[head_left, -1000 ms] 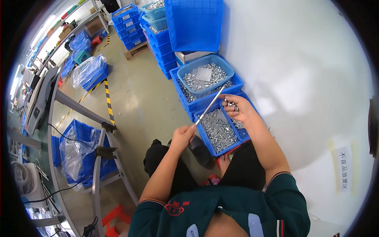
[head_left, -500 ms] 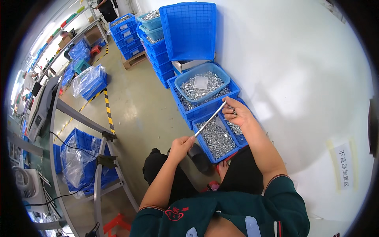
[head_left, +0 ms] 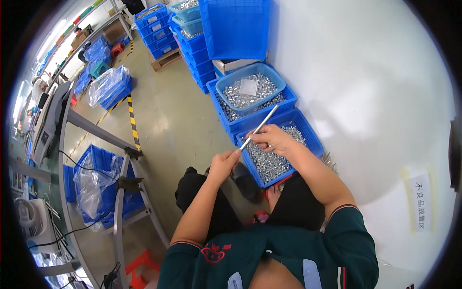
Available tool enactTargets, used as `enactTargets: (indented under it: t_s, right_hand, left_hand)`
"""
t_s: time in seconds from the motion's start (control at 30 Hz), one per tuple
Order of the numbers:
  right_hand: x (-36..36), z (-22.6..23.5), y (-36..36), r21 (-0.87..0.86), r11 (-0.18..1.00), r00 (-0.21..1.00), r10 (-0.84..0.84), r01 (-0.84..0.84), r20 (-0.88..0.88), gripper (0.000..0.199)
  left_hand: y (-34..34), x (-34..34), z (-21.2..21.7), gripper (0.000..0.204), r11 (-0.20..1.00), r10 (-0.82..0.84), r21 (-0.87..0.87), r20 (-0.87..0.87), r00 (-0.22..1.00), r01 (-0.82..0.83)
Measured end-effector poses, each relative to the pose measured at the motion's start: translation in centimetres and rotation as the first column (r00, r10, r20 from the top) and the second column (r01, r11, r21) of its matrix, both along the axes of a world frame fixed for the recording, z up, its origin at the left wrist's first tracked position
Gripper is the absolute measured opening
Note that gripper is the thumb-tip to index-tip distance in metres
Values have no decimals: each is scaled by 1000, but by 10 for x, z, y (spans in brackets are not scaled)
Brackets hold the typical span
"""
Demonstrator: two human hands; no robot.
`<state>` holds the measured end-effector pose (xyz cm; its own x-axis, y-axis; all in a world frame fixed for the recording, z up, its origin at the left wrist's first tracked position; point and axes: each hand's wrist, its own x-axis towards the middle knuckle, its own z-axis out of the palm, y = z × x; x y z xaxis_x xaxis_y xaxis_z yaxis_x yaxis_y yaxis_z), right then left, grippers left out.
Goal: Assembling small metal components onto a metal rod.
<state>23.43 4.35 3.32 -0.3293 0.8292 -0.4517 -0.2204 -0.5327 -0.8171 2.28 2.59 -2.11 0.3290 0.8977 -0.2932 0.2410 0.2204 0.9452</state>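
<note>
My left hand (head_left: 224, 166) is closed around the lower end of a thin silver metal rod (head_left: 265, 120), which slants up to the right. My right hand (head_left: 272, 138) has its fingertips at the rod's lower half, close to the left hand. Its fingers look pinched there, and whatever lies in the palm is hidden. The rod's upper end sticks out free. Below both hands stands a blue plastic bin (head_left: 312, 134) filled with small shiny metal parts (head_left: 269, 168). My right forearm passes over the bin's right side.
Behind the bin, another blue bin (head_left: 291, 100) carries a light-blue basin (head_left: 280, 89) of metal parts. Blue crates (head_left: 199, 58) are stacked farther back. A white wall (head_left: 365, 96) rises at right. A metal-framed bench (head_left: 118, 226) and bagged blue crates (head_left: 98, 188) are at left.
My right hand has slid down the rod from its upper end toward my left hand. The left hand has risen slightly. The view has shifted a little.
</note>
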Motion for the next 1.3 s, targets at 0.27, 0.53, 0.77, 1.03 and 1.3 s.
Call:
enactTargets:
  t_s: [0.27,0.53,0.77,1.03,1.3]
  right_hand:
    - [24,-13,7,-156,988,987,-20,-5,-159,20]
    - [53,-1,12,-170,962,893,-265,216,-364,21]
    - [58,5,13,-121,961,880,-275,247,-386,19]
    - [66,3,15,-99,943,868,-330,317,-371,30]
    - [62,9,15,-137,933,866,-359,332,-348,33]
  left_hand:
    - [2,1,6,41,997,77,-22,105,992,-75]
    - [-2,-8,10,43,998,50,47,5,999,-50]
    - [-5,-12,2,41,996,6,89,-14,1000,-5]
    - [-4,-12,-8,41,991,-4,131,-44,999,9]
    - [-7,-11,-3,40,985,-16,169,-128,992,37]
